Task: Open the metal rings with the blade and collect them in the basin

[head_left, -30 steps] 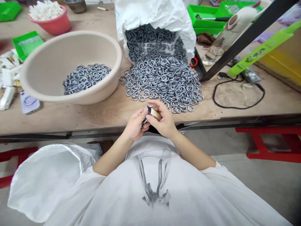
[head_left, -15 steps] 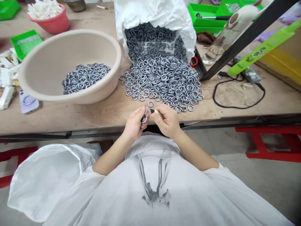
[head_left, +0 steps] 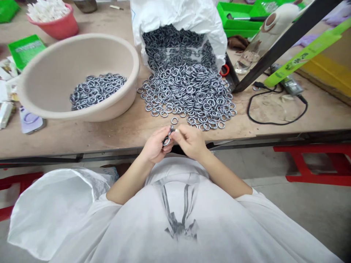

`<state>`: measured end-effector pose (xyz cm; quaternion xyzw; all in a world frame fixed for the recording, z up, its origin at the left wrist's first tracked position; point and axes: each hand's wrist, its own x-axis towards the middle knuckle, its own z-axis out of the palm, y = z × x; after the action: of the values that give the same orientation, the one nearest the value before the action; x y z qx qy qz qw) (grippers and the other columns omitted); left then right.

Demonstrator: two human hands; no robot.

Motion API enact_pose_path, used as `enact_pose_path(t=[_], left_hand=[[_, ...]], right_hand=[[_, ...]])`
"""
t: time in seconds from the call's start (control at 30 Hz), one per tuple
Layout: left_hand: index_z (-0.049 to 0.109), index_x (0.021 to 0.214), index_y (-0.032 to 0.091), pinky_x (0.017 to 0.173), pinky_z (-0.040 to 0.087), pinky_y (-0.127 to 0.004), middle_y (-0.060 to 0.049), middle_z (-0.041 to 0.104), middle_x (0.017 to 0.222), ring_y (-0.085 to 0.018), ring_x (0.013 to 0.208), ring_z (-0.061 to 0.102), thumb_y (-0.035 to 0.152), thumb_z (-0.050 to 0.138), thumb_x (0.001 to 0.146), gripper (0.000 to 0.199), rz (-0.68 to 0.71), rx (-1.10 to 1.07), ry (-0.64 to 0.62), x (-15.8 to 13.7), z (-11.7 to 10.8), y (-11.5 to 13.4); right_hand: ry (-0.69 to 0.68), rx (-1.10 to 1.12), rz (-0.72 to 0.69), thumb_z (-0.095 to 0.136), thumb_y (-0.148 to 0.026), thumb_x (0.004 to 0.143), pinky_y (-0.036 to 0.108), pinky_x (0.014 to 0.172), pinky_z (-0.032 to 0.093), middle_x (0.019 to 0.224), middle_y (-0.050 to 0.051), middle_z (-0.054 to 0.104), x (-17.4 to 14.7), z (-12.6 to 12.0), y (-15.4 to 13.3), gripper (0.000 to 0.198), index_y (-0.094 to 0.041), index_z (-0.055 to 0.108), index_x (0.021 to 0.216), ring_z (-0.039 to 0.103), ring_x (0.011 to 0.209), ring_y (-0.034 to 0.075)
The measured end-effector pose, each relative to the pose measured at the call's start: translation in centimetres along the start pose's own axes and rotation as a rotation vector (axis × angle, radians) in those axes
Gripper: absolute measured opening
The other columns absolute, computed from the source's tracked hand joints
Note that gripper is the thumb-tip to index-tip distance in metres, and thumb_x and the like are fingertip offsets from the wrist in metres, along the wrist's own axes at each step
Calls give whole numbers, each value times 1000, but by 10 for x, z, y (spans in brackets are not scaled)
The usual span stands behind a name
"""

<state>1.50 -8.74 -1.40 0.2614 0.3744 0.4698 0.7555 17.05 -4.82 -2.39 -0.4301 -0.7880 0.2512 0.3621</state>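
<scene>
At the table's front edge my left hand (head_left: 158, 144) is closed on a few grey metal rings (head_left: 166, 141). My right hand (head_left: 191, 141) meets it from the right, thumb and fingers pinched at the upper ring; what they hold there is mostly hidden. Just beyond the hands lies a single split ring (head_left: 174, 121). Behind it a heap of metal rings (head_left: 189, 91) spills from a white sack (head_left: 178, 14) lying open on its side. To the left, a large beige basin (head_left: 79, 47) contains more of the same rings (head_left: 95, 91).
A phone (head_left: 30, 118) lies left of the basin, near a green tray (head_left: 26, 51) and a red bowl (head_left: 59, 27). On the right are a slanted dark metal bar (head_left: 274, 53), a clear bottle (head_left: 252, 54) and a looped black cable (head_left: 248, 109). A red stool (head_left: 315, 149) stands below.
My right hand has moved left, so its fingertips now meet the rings in my left hand. The dark tip earlier seen at the right fingers is now hidden. The view has shifted slightly.
</scene>
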Motion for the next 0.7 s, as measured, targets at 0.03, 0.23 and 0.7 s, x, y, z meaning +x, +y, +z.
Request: enact_pose_path(t=[0.03, 0.23, 0.7], left_hand=[[46, 66, 17, 34, 19, -15, 8, 38, 48, -2, 35, 29, 47, 74, 77, 43, -20, 19, -40, -2, 0, 0], [56, 72, 15, 35, 22, -14, 6, 46, 53, -2, 37, 34, 43, 76, 77, 35, 45, -21, 49, -3, -5, 8], [59, 86, 16, 33, 26, -13, 4, 56, 67, -4, 45, 46, 50, 77, 75, 40, 74, -109, 156, 7, -4, 1]], right_hand=[[24, -4, 85, 40, -53, 99, 27, 59, 29, 61, -2, 47, 4, -2, 5, 46, -21, 48, 67, 44, 59, 13], [-83, -411, 221, 52, -49, 95, 29, 67, 35, 99, 6, 69, 26, -1, 7, 33, -21, 68, 102, 62, 83, 22], [53, 322, 42, 52, -48, 97, 31, 77, 45, 83, 2, 61, 12, 12, -9, 30, -21, 61, 90, 58, 80, 18]])
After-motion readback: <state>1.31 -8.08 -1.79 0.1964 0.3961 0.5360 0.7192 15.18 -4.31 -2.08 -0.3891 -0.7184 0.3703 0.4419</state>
